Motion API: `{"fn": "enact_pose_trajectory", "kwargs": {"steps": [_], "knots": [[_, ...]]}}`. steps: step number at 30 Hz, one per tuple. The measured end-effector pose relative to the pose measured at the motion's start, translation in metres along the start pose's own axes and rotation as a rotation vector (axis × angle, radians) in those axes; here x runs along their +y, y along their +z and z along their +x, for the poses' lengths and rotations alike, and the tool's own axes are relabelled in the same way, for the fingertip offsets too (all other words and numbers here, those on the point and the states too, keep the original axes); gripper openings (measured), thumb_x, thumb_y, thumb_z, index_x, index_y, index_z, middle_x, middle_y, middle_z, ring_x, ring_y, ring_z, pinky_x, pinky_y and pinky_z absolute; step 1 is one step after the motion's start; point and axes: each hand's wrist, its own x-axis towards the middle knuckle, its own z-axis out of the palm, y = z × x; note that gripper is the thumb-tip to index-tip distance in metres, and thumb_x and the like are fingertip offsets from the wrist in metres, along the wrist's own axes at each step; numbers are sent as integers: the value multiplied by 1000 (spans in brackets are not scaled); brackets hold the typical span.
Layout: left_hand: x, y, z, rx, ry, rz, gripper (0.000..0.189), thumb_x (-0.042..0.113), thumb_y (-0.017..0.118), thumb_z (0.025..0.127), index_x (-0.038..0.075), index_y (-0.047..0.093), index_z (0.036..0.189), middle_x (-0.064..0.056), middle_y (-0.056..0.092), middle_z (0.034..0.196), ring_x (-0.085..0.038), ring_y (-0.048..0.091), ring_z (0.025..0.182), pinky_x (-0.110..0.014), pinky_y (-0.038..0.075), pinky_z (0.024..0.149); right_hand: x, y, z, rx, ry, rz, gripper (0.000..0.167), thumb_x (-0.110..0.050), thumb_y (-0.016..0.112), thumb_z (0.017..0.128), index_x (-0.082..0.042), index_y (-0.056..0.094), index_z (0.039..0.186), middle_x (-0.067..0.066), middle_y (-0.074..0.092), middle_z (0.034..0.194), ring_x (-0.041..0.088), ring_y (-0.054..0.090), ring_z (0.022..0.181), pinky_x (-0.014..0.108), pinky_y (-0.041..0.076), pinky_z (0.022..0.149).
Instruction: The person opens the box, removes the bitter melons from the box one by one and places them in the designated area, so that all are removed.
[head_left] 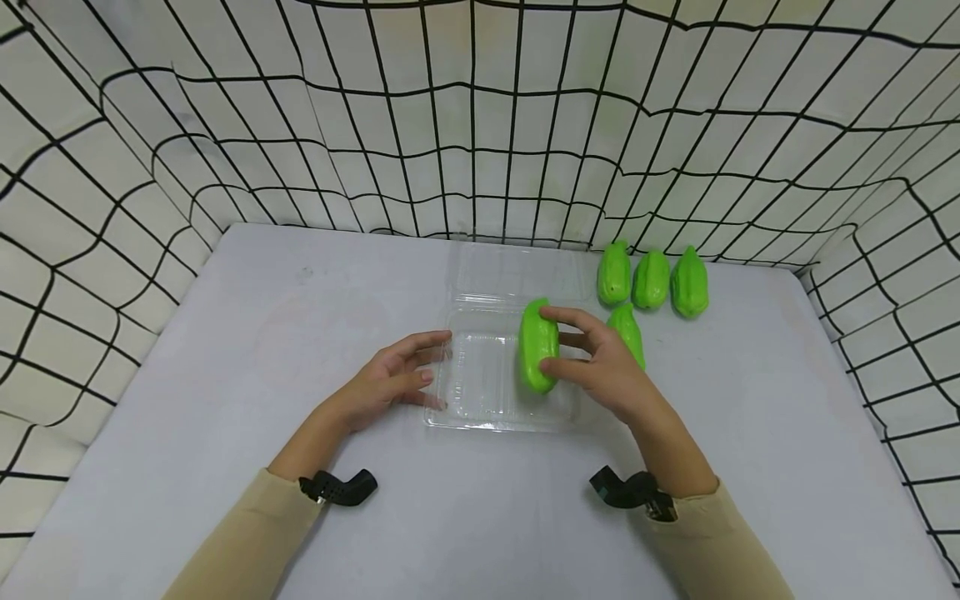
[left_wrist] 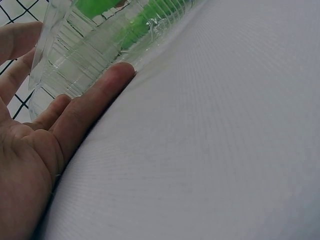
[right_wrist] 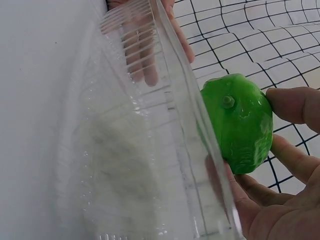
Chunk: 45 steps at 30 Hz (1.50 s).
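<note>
A clear plastic clamshell box lies opened on the table, its lid folded back towards the mesh. Over the right part of its tray, my right hand pinches a glossy green ridged fruit between thumb and fingers. In the right wrist view the held fruit shows at the tray's rim, mostly above it. My left hand is at the tray's left side, fingers fairly straight and spread. The left wrist view has its fingers against the tray's ribbed wall.
Another green fruit lies right of the box, partly behind my right hand. Three more green fruits stand in a row at the table's back right. Black wire mesh over white sheeting encloses the white table at the back and sides.
</note>
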Motion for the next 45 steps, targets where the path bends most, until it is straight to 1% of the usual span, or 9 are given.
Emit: {"fn": "enact_pose_trajectory", "kwargs": {"steps": [3, 11, 19, 26, 31, 33, 35, 40, 45], "knots": [[0, 0, 0, -1, -1, -2, 60, 3, 54, 99, 3, 30, 154, -14, 23, 163, -36, 21, 149, -53, 58, 87, 0, -3, 0, 15, 0, -7, 64, -10, 77, 85, -23, 53, 142, -4, 41, 153, 32, 47, 135, 46, 54, 94], [1, 0, 0, 1, -3, 2, 61, 4, 55, 99, 3, 29, 155, -15, 24, 163, -37, 22, 149, -53, 58, 87, -1, -12, -1, 44, -7, 6, 64, -7, 76, 85, -21, 53, 143, -3, 42, 153, 31, 47, 134, 39, 55, 91], [2, 0, 0, 1, -3, -3, 61, 4, 55, 99, 3, 29, 155, -14, 24, 163, -35, 23, 149, -53, 58, 87, -3, -21, -3, 79, -1, -25, 63, -11, 76, 86, -23, 52, 144, -6, 41, 154, 29, 48, 134, 41, 54, 94], [1, -1, 0, 2, 1, 9, 60, 4, 54, 100, 3, 30, 154, -14, 24, 163, -34, 24, 148, -52, 59, 86, -3, -30, -5, 99, 1, 9, 65, -9, 75, 87, -19, 50, 146, -5, 38, 156, 28, 45, 136, 36, 51, 97], [2, 0, 0, 4, 1, 17, 59, 4, 54, 100, 5, 31, 154, -13, 25, 163, -33, 25, 148, -52, 59, 86, -3, -38, -8, 124, 10, 20, 64, -10, 74, 88, -19, 49, 147, -4, 39, 155, 28, 43, 137, 41, 49, 98], [1, 0, 0, 5, 1, 17, 59, 4, 54, 100, 5, 31, 154, -13, 25, 163, -33, 25, 148, -52, 59, 86, -4, -40, -9, 139, 18, 8, 64, -12, 74, 89, -21, 49, 147, -4, 40, 154, 27, 43, 136, 40, 49, 97], [1, 0, 0, 5, -1, 17, 59, 4, 55, 100, 5, 31, 154, -13, 25, 163, -33, 25, 148, -52, 59, 86, -4, -43, -10, 151, 16, -6, 64, -13, 74, 89, -22, 49, 147, -3, 41, 153, 28, 43, 135, 37, 49, 96], [1, 0, 0, 6, -2, 17, 60, 5, 55, 100, 3, 31, 154, -14, 24, 163, -33, 24, 149, -51, 59, 86, -3, -50, -12, 172, -8, -9, 63, -12, 74, 90, -19, 49, 148, -1, 41, 153, 29, 43, 135, 26, 52, 92], [1, 0, 0, 4, -2, 17, 60, 4, 55, 100, 3, 30, 154, -14, 24, 163, -33, 24, 149, -51, 59, 86, -4, -54, -14, 175, -29, 2, 64, -11, 72, 91, -17, 47, 149, 2, 40, 154, 30, 43, 134, 23, 52, 91]]}}
